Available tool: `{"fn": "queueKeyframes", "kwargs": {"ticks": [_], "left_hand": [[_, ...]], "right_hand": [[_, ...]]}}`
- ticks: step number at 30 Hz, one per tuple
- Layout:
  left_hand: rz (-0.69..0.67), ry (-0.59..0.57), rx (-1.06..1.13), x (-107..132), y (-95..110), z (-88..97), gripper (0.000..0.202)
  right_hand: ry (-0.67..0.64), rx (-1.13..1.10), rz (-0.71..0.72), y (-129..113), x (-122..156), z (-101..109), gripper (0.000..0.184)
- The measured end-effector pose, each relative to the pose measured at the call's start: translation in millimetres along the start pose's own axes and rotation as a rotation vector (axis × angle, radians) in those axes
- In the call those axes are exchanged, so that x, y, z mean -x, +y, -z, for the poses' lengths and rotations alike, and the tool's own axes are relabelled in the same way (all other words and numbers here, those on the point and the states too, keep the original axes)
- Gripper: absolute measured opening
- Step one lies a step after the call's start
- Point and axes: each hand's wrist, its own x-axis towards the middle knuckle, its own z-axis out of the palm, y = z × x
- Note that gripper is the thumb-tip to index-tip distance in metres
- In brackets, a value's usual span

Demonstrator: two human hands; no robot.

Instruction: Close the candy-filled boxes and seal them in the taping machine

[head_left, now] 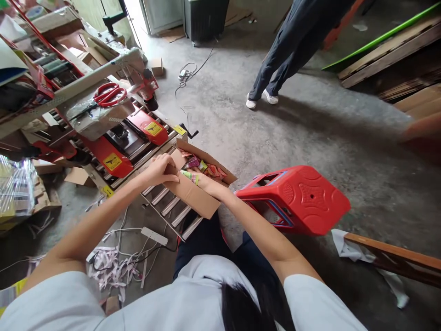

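Note:
An open cardboard box [198, 196] rests on the metal rollers at the end of a roller conveyor [168, 204]. Small colourful packets [212, 171] fill it, mostly red and orange, with some purple and green. My left hand [161, 169] is closed on the box's left end flap, thumb on the near side. Reaching into the box is my right hand [204, 182], among the packets and beside a green and white packet [189, 176]. The near flap and the packets hide its fingers, so whether it grips anything does not show.
A carton-sealing machine [119, 124] stands over the conveyor, red-handled scissors [109, 95] on top. To the right is a red plastic stool [303, 200]. Another person's legs [285, 55] are farther back. A power strip [154, 236] and tape scraps [115, 266] lie below left.

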Motion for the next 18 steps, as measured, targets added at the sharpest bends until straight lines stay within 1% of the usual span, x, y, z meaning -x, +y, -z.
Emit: {"fn": "queueKeyframes", "kwargs": {"ticks": [2, 4, 5, 6, 7, 8, 10, 13, 16, 18], "left_hand": [[0.035, 0.013, -0.105, 11, 6, -2.0, 0.053], [0.042, 0.016, -0.174, 22, 20, -3.0, 0.057], [0.021, 0.022, -0.190, 27, 30, -3.8, 0.062], [-0.019, 0.021, -0.193, 31, 40, -5.4, 0.070], [-0.090, 0.008, -0.187, 33, 49, -7.7, 0.077], [-0.170, -0.042, -0.189, 34, 57, -10.8, 0.078], [-0.203, -0.062, -0.199, 33, 65, -19.3, 0.067], [-0.153, -0.036, -0.258, 33, 67, -37.9, 0.056], [-0.102, 0.036, -0.316, 34, 64, -58.4, 0.044], [-0.095, 0.091, -0.322, 34, 62, -68.0, 0.037]], "right_hand": [[0.016, 0.037, 0.055, -1, 3, 5, 0.042], [0.011, 0.130, 0.096, -3, 10, 6, 0.043], [0.009, 0.187, 0.119, -3, 15, 6, 0.044], [0.011, 0.263, 0.153, -1, 19, 6, 0.045], [0.060, 0.358, 0.181, 2, 23, 7, 0.047], [0.083, 0.386, 0.218, 8, 25, 8, 0.049], [0.087, 0.396, 0.348, 23, 25, 13, 0.048], [0.134, 0.407, 0.509, 48, 27, 27, 0.040], [0.220, 0.489, 0.515, 65, 33, 43, 0.023], [0.315, 0.570, 0.393, 63, 37, 53, 0.015]]}}
